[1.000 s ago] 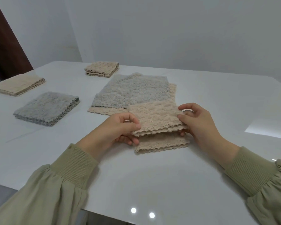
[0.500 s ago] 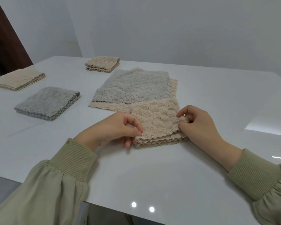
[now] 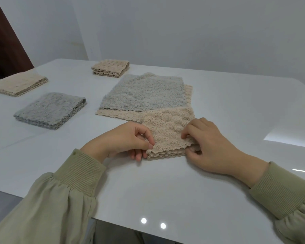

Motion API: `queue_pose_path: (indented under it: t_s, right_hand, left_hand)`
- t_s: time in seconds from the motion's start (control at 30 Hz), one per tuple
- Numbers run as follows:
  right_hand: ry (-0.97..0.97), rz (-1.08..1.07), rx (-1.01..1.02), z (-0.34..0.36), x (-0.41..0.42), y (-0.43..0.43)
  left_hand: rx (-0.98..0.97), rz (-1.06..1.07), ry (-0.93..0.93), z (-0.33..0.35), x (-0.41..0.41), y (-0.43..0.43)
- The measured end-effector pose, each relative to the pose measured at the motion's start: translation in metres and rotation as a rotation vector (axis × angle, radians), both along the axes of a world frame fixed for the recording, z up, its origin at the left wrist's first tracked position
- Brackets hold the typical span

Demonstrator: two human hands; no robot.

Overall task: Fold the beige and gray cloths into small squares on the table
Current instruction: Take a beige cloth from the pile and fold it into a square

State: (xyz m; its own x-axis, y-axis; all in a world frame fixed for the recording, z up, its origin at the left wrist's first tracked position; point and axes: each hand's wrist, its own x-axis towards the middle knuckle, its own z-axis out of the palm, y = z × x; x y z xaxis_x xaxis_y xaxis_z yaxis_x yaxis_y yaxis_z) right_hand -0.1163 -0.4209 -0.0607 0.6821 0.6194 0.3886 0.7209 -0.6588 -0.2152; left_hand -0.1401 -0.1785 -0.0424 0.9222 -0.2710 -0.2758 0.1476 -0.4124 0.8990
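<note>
On the white tabletop (image 3: pixel 165 191), a beige cloth (image 3: pixel 167 131) folded into a small square, layered scalloped edges toward the near side. Pinched at its near left corner by the left hand (image 3: pixel 128 140): thumb and forefinger closed on the top layers, other fingers curled in against the edge below. Gripped at its near right corner by the right hand (image 3: pixel 209 143): fingers bent down onto the top surface, thumb tucked in at the layered edge. Ribbed olive-green sleeves (image 3: pixel 88 168) at both wrists.

Just behind the beige cloth, a flat gray cloth (image 3: pixel 144 92), spread over an unfolded beige cloth (image 3: pixel 120 114) showing only as a strip along the gray one's near and right sides. Near right corner of that strip covered by the beige cloth.

Well to the left of the beige cloth, a folded gray square (image 3: pixel 49 110), lying apart. Farther left and farther back from the beige cloth, a left-hand beige square (image 3: pixel 18 83), folded, near the tabletop's edge. Far behind the beige cloth and somewhat left, a far beige square (image 3: pixel 111 68), also folded, beyond the flat gray cloth's far left corner.
</note>
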Motion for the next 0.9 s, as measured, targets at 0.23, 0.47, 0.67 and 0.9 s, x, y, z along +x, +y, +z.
queue_pose_path:
  t_s: [0.23, 0.47, 0.67, 0.9]
  right_hand:
    - [-0.161, 0.022, 0.123, 0.004, 0.002, -0.002]
    - [-0.222, 0.094, -0.101, 0.005, -0.002, 0.002]
    - [-0.152, -0.122, 0.262, 0.034, 0.017, 0.038]
    - [0.215, -0.205, -0.327, -0.006, 0.044, 0.062]
  left_hand:
    - [-0.002, 0.005, 0.005, 0.001, -0.001, -0.001]
    - [0.003, 0.009, 0.013, 0.0, 0.0, 0.0]
    - [0.03, -0.014, 0.024, 0.0, 0.003, -0.001]
    - [-0.004, -0.008, -0.005, 0.004, 0.002, 0.002]
